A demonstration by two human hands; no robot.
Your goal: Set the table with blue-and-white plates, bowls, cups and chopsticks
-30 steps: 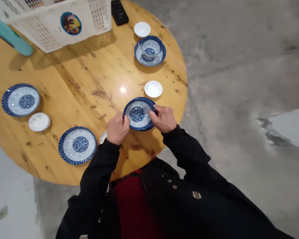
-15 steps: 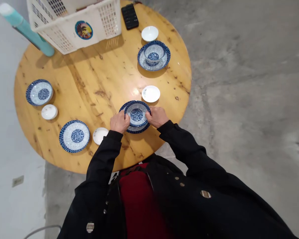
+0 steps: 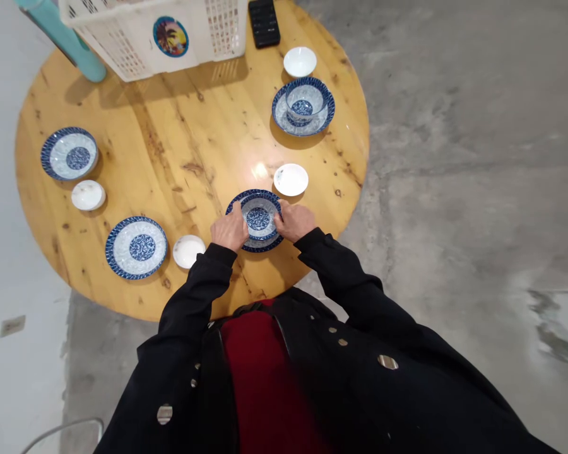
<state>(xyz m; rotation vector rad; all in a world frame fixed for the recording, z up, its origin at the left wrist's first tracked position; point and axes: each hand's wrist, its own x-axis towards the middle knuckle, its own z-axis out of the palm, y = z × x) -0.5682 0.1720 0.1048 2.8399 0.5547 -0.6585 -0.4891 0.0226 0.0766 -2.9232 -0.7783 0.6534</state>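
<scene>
At the near edge of a round wooden table, a blue-and-white bowl (image 3: 258, 218) sits over a larger patterned plate (image 3: 261, 244). My left hand (image 3: 230, 227) grips the bowl's left rim, thumb on top. On the opposite rim my right hand (image 3: 295, 221) is closed in the same way. Whether the bowl rests fully on the plate cannot be told. Just beyond my right hand lies a small white dish (image 3: 290, 180). Left of my left sleeve is another small white dish (image 3: 189, 251), partly covered by the cuff.
On the table (image 3: 170, 132) stand a blue-rimmed plate (image 3: 137, 248), a patterned bowl (image 3: 69, 154), a small white bowl (image 3: 88, 195), a bowl nested on a plate (image 3: 303, 108) and a white bowl (image 3: 300, 62). Farther back are a plastic basket (image 3: 137, 47), a teal cylinder (image 3: 82, 57) and a black object (image 3: 264, 24).
The bowl appears slightly lower over the plate between my hands, which keep their grip on its rim. The camera view has shifted a little.
</scene>
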